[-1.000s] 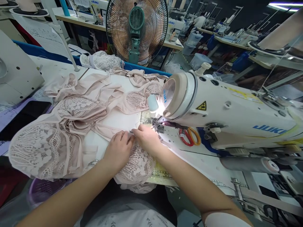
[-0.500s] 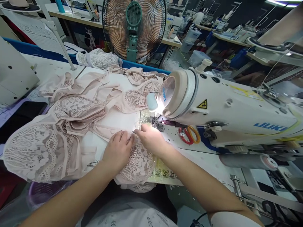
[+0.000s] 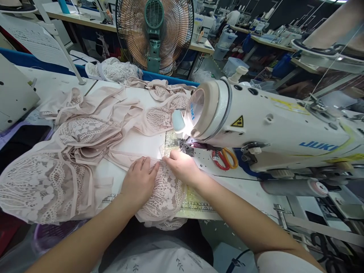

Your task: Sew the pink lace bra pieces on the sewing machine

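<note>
A pale pink lace bra (image 3: 166,191) lies at the table's front edge, one lace cup hanging partly over it. My left hand (image 3: 139,180) rests on its plain fabric left of the cup, fingers stretched out and lying flat. Close by, my right hand (image 3: 182,165) pinches the upper edge of the cup between thumb and forefinger; the fingertips partly hide that spot. Just beyond my right knuckles is the lit needle area of a white sewing machine (image 3: 256,117). More joined lace bra pieces (image 3: 85,131) spread to the left.
Red and orange-handled scissors (image 3: 224,158) lie under the machine arm. A ruler strip (image 3: 199,206) runs along the front edge. A dark phone (image 3: 27,142) lies at the left. Behind the table stands a large fan (image 3: 155,36), near a white lace bundle (image 3: 118,70).
The view has shifted slightly, so most things sit a little further left. A small dark tip seen earlier at my right fingertips no longer shows. Both hands stay on the lace bra.
</note>
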Demonstrator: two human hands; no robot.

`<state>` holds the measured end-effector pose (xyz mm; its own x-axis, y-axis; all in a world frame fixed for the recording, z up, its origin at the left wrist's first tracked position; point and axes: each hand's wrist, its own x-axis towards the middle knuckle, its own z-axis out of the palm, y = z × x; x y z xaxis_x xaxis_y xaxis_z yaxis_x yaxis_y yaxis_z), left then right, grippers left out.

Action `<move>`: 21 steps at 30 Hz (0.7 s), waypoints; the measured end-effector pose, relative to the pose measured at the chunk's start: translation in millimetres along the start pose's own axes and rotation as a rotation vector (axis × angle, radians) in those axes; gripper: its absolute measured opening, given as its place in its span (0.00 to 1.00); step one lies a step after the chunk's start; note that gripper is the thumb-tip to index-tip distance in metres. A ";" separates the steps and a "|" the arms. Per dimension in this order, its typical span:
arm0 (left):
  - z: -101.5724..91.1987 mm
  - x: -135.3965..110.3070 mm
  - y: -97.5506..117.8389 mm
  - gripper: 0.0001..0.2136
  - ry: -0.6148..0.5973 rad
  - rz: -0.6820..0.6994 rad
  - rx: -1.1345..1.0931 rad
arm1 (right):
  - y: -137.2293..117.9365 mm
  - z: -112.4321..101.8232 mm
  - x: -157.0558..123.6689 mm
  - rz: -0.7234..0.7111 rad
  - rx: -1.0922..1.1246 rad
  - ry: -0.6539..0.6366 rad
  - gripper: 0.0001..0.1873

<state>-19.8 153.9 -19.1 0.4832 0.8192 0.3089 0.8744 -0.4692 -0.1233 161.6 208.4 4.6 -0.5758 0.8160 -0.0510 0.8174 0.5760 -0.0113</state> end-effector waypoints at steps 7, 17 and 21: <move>1.9 0.7 -0.6 0.19 0.002 0.012 0.006 | -3.5 3.4 5.9 -0.036 -0.012 0.023 0.14; -1.8 0.7 0.0 0.19 -0.050 -0.002 0.015 | 13.0 -13.5 -1.4 -0.117 -0.041 0.019 0.10; -1.3 0.9 0.4 0.19 -0.051 -0.004 0.021 | 19.7 -15.6 -5.8 -0.088 -0.050 0.051 0.11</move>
<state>-19.1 154.0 -17.7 0.4811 0.8370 0.2608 0.8767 -0.4596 -0.1422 180.7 215.8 20.2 -0.6467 0.7627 -0.0012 0.7622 0.6463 0.0361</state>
